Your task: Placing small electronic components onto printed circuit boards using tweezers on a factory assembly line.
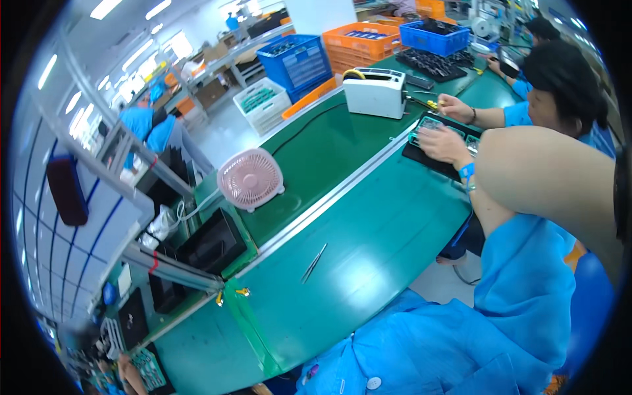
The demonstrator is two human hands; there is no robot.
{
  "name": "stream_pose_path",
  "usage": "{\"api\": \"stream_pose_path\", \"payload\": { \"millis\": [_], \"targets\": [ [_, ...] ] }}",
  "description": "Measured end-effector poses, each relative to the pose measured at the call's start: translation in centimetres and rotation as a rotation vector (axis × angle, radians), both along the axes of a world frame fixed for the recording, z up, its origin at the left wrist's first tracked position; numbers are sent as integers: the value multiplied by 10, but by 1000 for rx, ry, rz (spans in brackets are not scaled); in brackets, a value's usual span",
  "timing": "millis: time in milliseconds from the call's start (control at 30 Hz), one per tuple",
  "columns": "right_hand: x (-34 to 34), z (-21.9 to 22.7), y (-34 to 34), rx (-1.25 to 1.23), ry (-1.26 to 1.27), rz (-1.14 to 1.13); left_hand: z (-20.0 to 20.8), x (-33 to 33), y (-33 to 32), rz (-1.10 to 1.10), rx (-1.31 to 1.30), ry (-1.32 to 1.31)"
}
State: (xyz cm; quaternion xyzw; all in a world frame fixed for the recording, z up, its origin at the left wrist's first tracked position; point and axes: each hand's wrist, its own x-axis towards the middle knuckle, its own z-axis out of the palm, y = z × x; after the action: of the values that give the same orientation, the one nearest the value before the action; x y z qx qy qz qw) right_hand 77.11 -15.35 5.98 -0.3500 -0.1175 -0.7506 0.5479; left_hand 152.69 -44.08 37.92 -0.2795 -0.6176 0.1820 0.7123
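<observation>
Neither of my hands shows in the head view. My right arm is raised close to the camera: its blue sleeve rises at the right, and the bare forearm runs off the right edge, so its hand is hidden. A pair of tweezers lies on the green work mat in front of me, with no hand on it. To the right, a person bends over green-framed circuit boards on a black tray. A hand with a blue wrist strap rests on them, seemingly that person's.
A pink fan and a white box-shaped device stand beyond the metal rail. Blue crates and orange crates are behind. A metal post rises at left, near another person's hand and boards.
</observation>
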Motion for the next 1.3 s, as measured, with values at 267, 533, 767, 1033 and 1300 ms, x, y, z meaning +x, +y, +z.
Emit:
{"api": "stream_pose_path", "payload": {
  "millis": [267, 533, 767, 1033, 1300],
  "targets": [
    [-48, 26, -19, -429, -2335, 953, 6, -1, 15, 99, -121, 78],
    [-93, 111, 11, -813, -3726, 1341, -12, 5, 8, -10, -83, 124],
    [248, 192, 73, 703, -2682, 2949, -43, 19, 18, 55, 14, 107],
    [427, 223, -145, 371, -2774, 2980, -32, 60, 20, 62, 15, -25],
    [417, 37, -227, -234, -3490, 1845, -8, 64, 40, 135, -91, 13]
  ]
}}
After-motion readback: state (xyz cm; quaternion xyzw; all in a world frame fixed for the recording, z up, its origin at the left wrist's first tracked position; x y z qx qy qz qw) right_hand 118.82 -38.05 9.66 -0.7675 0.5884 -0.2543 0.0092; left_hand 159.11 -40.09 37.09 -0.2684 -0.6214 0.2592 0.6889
